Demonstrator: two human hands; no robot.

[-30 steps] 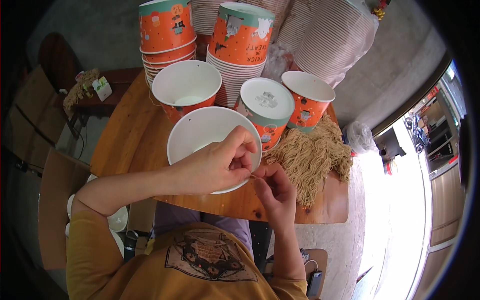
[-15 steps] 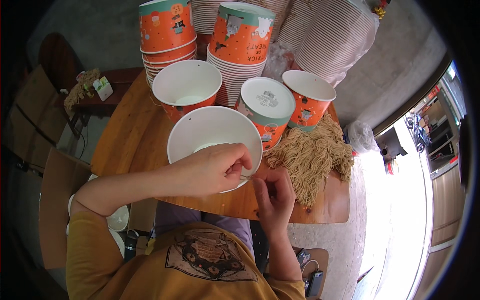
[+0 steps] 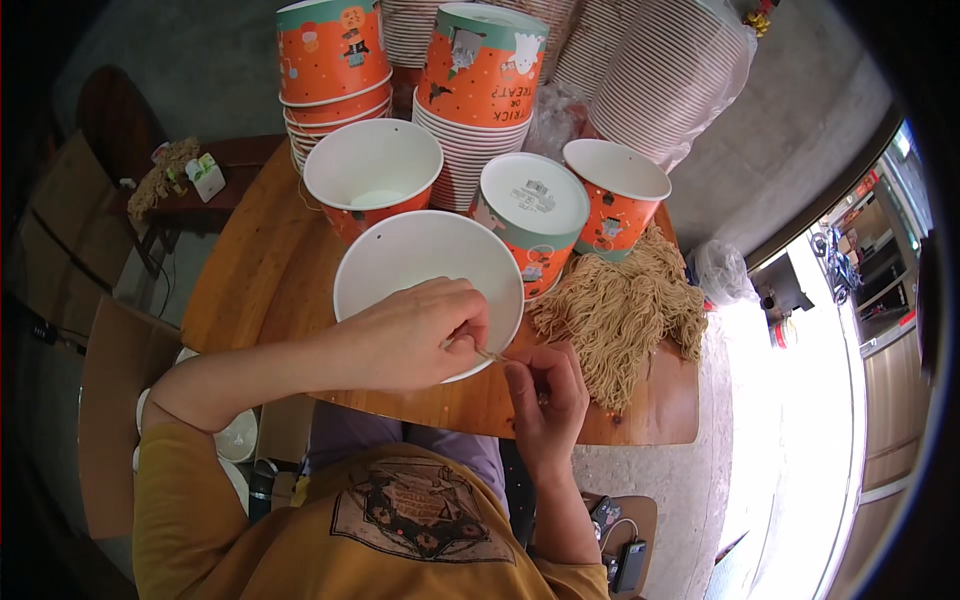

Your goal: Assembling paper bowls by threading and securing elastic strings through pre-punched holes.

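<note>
A white-lined paper bucket (image 3: 420, 255) stands mouth up at the table's near edge, with a small hole near its far rim. Across its mouth reaches my left hand (image 3: 410, 332), fingers closed on a thin tan cord (image 3: 489, 354). My right hand (image 3: 550, 398), just outside the rim on the right, pinches the same cord between thumb and forefinger. A short piece of the cord shows between both hands; where it meets the bucket is hidden. To the right lies a loose bundle of tan cords (image 3: 625, 320).
Behind stand another upright bucket (image 3: 370, 165), an overturned bucket (image 3: 535, 195) and an upright one (image 3: 617, 185). Tall bucket stacks (image 3: 480, 75) line the back of the wooden table (image 3: 260, 270), some wrapped in plastic (image 3: 680, 70). An open cardboard box (image 3: 115, 420) sits at left.
My left hand has risen slightly and shifted left, away from the right hand. More of the cord now shows between them. The buckets look nearly unmoved.
</note>
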